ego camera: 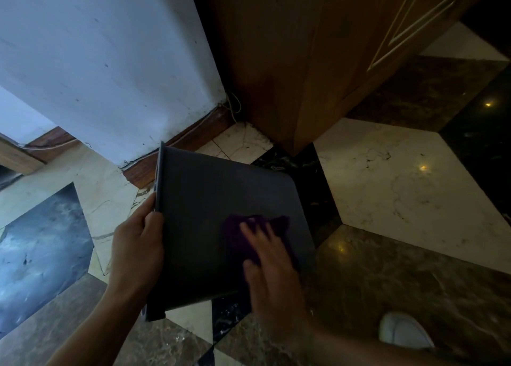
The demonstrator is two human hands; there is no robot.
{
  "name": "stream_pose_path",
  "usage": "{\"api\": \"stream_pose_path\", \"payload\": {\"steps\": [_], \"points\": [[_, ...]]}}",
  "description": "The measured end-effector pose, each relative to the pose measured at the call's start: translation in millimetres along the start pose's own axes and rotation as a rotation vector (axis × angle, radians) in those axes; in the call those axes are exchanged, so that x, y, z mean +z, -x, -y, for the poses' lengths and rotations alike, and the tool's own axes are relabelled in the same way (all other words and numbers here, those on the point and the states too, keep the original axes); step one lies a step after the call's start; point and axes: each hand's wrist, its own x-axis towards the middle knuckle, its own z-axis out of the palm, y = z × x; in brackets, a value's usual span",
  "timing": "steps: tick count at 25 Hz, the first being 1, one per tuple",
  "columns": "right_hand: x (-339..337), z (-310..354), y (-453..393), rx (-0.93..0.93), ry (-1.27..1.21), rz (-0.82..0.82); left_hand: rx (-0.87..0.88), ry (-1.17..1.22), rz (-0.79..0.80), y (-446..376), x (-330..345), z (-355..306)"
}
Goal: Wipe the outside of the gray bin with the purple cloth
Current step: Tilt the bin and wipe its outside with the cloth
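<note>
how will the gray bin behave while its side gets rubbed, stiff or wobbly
Probably stiff: the gray bin shows a flat, unbuckled side under the right hand pressing the purple cloth. Likely light, since the left hand alone grips its rim. Smooth, so it may slip.

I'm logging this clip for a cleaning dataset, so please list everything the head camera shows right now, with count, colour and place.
gray bin: one, dark gray, tipped on its side at centre, held off the floor
purple cloth: one, purple, pressed on the bin's outer wall
floor: cream, brown and black marble tiles
wall: white, upper left, with a brown skirting board
cables: thin, pale, in the corner at the wall's foot
cabinet: brown wood, upper right
shoe: one, white, lower right
left hand: gripping the bin's rim
right hand: flat on the cloth, blurred
</note>
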Motion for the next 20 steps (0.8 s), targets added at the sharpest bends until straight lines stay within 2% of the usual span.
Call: {"api": "stream_pose_path", "payload": {"steps": [4, 6, 11, 17, 20], "points": [[17.6, 40.0, -9.1, -0.219, 0.026, 0.105, 0.051, 0.003, -0.011, 6.3, 3.6, -4.9], [21.4, 49.3, -28.8, -0.243, 0.078, 0.101, 0.067, 0.012, -0.003, 8.2, 3.6, -6.1], [31.0, 41.9, -79.3, -0.187, 0.172, 0.115, 0.049, -0.042, 0.009, 3.7, -2.5, 4.5], [11.8, -13.8, -125.3, -0.052, 0.283, 0.040, -0.039, -0.074, -0.046, 2.7, -7.4, 28.0], [-5.9, -42.0, -143.7, 0.046, 0.329, -0.001, -0.021, -0.100, -0.059, 4.2, -7.7, 30.7]]}}
